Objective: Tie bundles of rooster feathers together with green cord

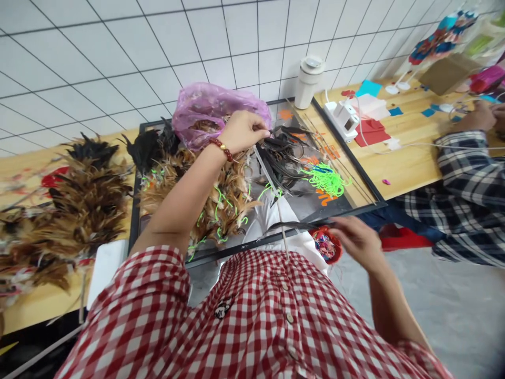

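My left hand (245,130), with a beaded bracelet at the wrist, reaches across to the far side of the dark-framed board (347,208). Its fingers are pinched beside the pile of black feathers (282,155); what they hold is too small to make out. Over the board's near edge, my right hand (357,239) grips one end of a long black feather (295,225), which points left across a thin stick (282,226). That stick slants from below my left hand down to my lap. Brown feathers (232,184) tied with green cord lie under my left forearm.
A pink plastic bag (185,113) stands behind the brown feathers. Bright green cords (327,181), a white tumbler (310,81) and a power strip (343,118) are to the right. Finished-looking feather bunches (92,184) lie left. Another person's plaid sleeve (465,168) is at far right.
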Motion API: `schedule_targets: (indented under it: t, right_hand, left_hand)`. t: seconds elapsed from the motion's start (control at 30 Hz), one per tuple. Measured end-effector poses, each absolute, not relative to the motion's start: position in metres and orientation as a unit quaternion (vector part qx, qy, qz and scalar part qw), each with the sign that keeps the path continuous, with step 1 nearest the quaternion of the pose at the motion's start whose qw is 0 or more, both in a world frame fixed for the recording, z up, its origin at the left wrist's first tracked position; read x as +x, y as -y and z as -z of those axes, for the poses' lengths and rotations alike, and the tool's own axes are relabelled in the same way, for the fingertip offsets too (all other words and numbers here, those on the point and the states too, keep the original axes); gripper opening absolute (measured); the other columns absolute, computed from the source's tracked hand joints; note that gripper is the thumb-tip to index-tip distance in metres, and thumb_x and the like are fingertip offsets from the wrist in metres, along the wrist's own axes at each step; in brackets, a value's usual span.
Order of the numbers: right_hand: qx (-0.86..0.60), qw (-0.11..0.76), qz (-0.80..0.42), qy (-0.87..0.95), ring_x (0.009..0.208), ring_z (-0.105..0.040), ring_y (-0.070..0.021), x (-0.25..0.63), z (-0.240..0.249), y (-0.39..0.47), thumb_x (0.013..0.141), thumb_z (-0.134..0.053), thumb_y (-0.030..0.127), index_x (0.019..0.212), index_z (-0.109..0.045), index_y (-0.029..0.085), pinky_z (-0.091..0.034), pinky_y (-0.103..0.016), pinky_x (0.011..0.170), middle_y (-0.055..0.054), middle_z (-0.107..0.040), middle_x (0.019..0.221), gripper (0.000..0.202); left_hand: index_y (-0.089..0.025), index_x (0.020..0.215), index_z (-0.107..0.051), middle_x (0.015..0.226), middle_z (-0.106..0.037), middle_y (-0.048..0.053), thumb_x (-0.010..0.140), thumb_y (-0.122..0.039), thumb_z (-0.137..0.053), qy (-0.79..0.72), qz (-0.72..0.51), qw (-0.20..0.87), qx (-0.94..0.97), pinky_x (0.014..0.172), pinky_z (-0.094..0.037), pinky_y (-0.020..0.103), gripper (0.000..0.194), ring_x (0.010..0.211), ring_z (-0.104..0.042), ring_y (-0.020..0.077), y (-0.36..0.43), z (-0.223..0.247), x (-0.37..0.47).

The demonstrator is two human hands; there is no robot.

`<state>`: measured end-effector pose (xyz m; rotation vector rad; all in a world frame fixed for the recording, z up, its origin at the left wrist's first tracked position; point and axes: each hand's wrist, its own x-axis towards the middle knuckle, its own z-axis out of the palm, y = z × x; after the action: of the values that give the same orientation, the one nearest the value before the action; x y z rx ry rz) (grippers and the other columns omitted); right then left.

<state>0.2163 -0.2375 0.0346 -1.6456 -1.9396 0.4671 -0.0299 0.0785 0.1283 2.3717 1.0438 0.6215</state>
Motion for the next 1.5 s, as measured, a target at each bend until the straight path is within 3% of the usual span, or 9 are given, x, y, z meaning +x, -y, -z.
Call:
schedule_targets:
  t: [0.2,0.43,0.5,0.7,0.83,1.07,1.23,1.4,1.5]
  right_hand:
    - [-0.518,0.028,-0.169,0.838,0.082,-0.070,-0.0196,0.158,-0.007,0.173,0.105,-0.047,0.029,0.110,-0.073,0.018,-0.045,-0.029,0.067,-0.009,-0.075,0.096,0.029]
    - [-0.561,0.295,-0.092,0.768,0.099,-0.068,-0.0240,0.209,-0.035,0.131,0.101,-0.049,0.034,0.097,-0.067,0.022,-0.053,-0.036,0.087,-0.012,-0.072,0.101,0.022]
    - [-0.612,0.300,-0.066,0.729,0.100,-0.069,-0.0258,0.215,-0.037,0.115,0.099,-0.050,0.033,0.098,-0.067,0.021,-0.053,-0.037,0.088,-0.012,-0.073,0.101,0.021]
    - [-0.514,0.025,-0.119,0.849,0.100,-0.072,-0.0253,0.167,-0.024,0.075,0.101,-0.049,0.034,0.140,-0.062,0.021,-0.049,-0.033,0.081,-0.012,-0.074,0.124,0.043]
    - [-0.521,-0.071,-0.101,0.845,0.098,-0.073,-0.0260,0.150,-0.024,0.054,0.104,-0.039,0.034,0.134,-0.066,0.023,-0.042,-0.032,0.069,-0.010,-0.075,0.119,0.041]
    - [-0.691,0.022,-0.069,0.720,0.108,-0.070,-0.0291,0.196,-0.020,0.011,0.100,-0.041,0.028,0.117,-0.072,0.019,-0.046,-0.034,0.082,-0.013,-0.076,0.119,0.036]
    - [-0.774,0.078,-0.045,0.626,0.114,-0.067,-0.0368,0.222,-0.031,-0.001,0.096,-0.048,0.028,0.138,-0.064,0.017,-0.051,-0.044,0.091,-0.019,-0.072,0.125,0.046]
    - [-0.666,0.141,-0.047,0.731,0.121,-0.065,-0.0322,0.186,-0.036,0.037,0.098,-0.048,0.027,0.140,-0.064,0.018,-0.055,-0.044,0.097,-0.018,-0.059,0.146,0.046]
    - [-0.547,0.071,-0.127,0.824,0.127,-0.064,-0.0272,0.163,-0.021,0.056,0.099,-0.042,0.018,0.133,-0.070,0.021,-0.053,-0.039,0.106,-0.011,-0.061,0.148,0.044]
  left_hand:
    - [-0.016,0.091,-0.079,0.088,-0.075,0.004,0.086,-0.038,-0.066,-0.371,-0.276,0.269,0.845,0.088,-0.056,0.035,0.026,0.089,-0.070,0.0180,-0.033,-0.147,-0.061]
    - [-0.019,0.092,-0.078,0.081,-0.073,0.006,0.092,-0.060,-0.058,-0.392,-0.351,0.311,0.792,0.069,-0.054,0.028,0.045,0.077,-0.068,0.0154,0.015,-0.146,-0.117]
    - [-0.022,0.091,-0.077,0.078,-0.074,0.005,0.094,-0.058,-0.058,-0.353,-0.315,0.338,0.814,0.064,-0.052,0.027,0.041,0.070,-0.067,0.0141,0.034,-0.139,-0.121]
    - [-0.024,0.119,-0.073,0.091,-0.077,0.007,0.094,-0.026,-0.060,-0.167,-0.018,0.200,0.965,0.060,-0.048,0.027,0.028,0.071,-0.071,0.0165,0.105,-0.080,-0.070]
    - [-0.021,0.119,-0.070,0.096,-0.076,0.009,0.094,-0.016,-0.051,-0.139,0.107,0.132,0.976,0.054,-0.046,0.031,0.032,0.075,-0.074,0.0209,0.118,-0.034,-0.042]
    - [-0.020,0.126,-0.063,0.097,-0.074,0.009,0.098,-0.014,-0.043,-0.146,0.098,0.112,0.978,0.055,-0.050,0.031,0.035,0.081,-0.076,0.0217,0.116,-0.013,-0.043]
    - [-0.018,0.121,-0.064,0.098,-0.074,0.009,0.099,-0.016,-0.043,-0.141,0.099,0.111,0.979,0.057,-0.053,0.032,0.031,0.080,-0.076,0.0233,0.122,-0.013,-0.044]
    - [-0.018,0.117,-0.067,0.094,-0.074,0.010,0.097,-0.015,-0.046,-0.155,0.097,0.118,0.976,0.058,-0.054,0.033,0.029,0.078,-0.075,0.0233,0.125,-0.016,-0.046]
    - [-0.020,0.122,-0.068,0.096,-0.074,0.010,0.099,-0.022,-0.047,-0.177,0.080,0.141,0.971,0.060,-0.054,0.034,0.031,0.078,-0.074,0.0238,0.119,-0.024,-0.052]
